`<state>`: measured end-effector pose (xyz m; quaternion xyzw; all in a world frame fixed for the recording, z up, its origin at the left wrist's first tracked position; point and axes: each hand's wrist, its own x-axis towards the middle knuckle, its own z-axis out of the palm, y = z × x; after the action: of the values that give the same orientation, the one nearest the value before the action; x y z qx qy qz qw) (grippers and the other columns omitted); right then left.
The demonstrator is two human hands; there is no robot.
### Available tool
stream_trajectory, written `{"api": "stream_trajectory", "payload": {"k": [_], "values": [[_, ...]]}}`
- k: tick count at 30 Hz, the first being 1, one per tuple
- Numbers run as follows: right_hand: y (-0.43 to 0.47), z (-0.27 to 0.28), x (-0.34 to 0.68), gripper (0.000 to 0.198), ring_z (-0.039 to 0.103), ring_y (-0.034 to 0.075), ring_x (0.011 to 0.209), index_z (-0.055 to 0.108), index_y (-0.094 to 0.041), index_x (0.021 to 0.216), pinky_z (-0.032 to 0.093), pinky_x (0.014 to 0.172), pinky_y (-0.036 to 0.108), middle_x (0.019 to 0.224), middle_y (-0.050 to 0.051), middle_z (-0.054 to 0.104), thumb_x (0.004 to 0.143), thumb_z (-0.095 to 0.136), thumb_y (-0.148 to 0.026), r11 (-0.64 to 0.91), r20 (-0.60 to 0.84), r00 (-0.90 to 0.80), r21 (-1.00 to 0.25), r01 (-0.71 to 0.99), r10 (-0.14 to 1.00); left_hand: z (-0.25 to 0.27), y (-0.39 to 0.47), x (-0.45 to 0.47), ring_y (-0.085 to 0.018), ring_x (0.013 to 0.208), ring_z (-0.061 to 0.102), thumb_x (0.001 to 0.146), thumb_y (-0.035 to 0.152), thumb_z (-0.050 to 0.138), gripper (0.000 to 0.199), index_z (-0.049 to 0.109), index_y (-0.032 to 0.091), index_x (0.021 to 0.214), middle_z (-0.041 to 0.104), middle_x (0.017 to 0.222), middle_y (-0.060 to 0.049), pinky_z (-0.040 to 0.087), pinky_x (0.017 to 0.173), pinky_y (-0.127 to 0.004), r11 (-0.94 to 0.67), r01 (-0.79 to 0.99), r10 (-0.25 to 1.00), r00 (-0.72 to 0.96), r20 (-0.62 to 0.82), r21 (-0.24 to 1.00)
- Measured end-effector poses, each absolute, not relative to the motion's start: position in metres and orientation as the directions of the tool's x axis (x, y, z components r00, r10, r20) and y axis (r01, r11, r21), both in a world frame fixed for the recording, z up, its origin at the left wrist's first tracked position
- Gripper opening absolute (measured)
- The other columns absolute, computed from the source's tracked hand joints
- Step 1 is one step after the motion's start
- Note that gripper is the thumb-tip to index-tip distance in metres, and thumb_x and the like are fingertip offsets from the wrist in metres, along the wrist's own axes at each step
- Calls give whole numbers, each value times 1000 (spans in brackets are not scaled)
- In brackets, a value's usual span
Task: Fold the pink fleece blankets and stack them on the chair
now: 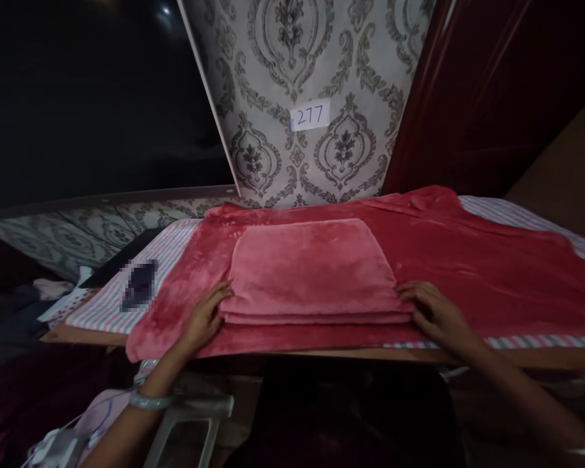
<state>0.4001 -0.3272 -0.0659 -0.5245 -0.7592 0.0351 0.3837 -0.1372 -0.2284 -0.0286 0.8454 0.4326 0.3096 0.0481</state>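
Note:
A pink plush cloth (307, 266), folded into a neat layered rectangle, lies in front of me near the table's front edge. My left hand (208, 315) has its fingers curled around the left edge of the folded cloth. At the opposite edge, my right hand (431, 309) pinches the cloth's front right side between thumb and fingers. Beneath the bundle spreads a larger red plush cloth (478, 273), loose and rumpled towards the right. I cannot tell whether the two are one piece.
A striped sheet (102, 312) covers the wooden table, with a blurred dark object (140, 285) on its left. Behind stand a large black screen (97, 97) and a patterned wall with a paper label (311, 116). A grey plastic stool (190, 416) stands below.

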Motion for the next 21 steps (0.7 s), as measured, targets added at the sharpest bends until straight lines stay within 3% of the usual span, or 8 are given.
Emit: {"api": "stream_trajectory", "payload": {"k": [3, 5, 8, 11, 15, 21], "values": [[-327, -40, 400, 24, 67, 27, 101, 66, -30, 97, 55, 90, 46, 103, 7, 71, 93, 43, -32, 361, 521, -61, -499, 788, 852, -9, -226, -135, -22, 108, 69, 82, 18, 42, 37, 71, 25, 103, 75, 112, -6, 56, 98, -40, -589, 733, 756, 351, 553, 339], [-318, -20, 389, 30, 66, 29, 107, 68, -30, 107, 52, 97, 50, 109, 8, 71, 96, 42, -39, 318, 539, -19, -469, 824, 842, 8, -225, -119, -23, 105, 69, 87, 21, 42, 35, 72, 26, 105, 75, 108, -5, 55, 99, -42, -568, 770, 741, 325, 587, 290], [-295, 3, 357, 46, 52, 30, 133, 61, -28, 135, 37, 115, 53, 139, 8, 62, 98, 42, -46, 390, 532, -166, -342, 855, 830, 28, -227, -78, -25, 128, 59, 94, 30, 44, 40, 67, 26, 127, 67, 133, -6, 43, 114, -47, -592, 793, 731, 450, 513, 147], [-274, 3, 326, 55, 29, 31, 150, 48, -32, 151, 24, 121, 56, 161, 2, 37, 99, 42, -51, 459, 387, -355, -217, 861, 851, 26, -233, -44, -31, 149, 34, 94, 42, 53, 53, 53, 33, 146, 46, 158, -4, 26, 123, -56, -573, 819, 767, 534, 355, 7], [-270, -23, 313, 56, 18, 30, 154, 36, -41, 156, 20, 122, 57, 166, -3, 26, 101, 43, -50, 418, 188, -388, -160, 894, 902, -5, -241, -38, -35, 154, 22, 95, 47, 53, 57, 47, 37, 151, 35, 164, -3, 22, 122, -62, -492, 870, 841, 484, 243, -32], [-277, -39, 319, 57, 16, 27, 155, 34, -42, 157, 20, 123, 55, 166, -4, 24, 101, 44, -46, 407, 193, -377, -153, 900, 906, -23, -248, -48, -35, 155, 17, 98, 45, 48, 55, 45, 36, 153, 33, 165, -3, 19, 123, -61, -480, 876, 844, 477, 245, -50]]}}
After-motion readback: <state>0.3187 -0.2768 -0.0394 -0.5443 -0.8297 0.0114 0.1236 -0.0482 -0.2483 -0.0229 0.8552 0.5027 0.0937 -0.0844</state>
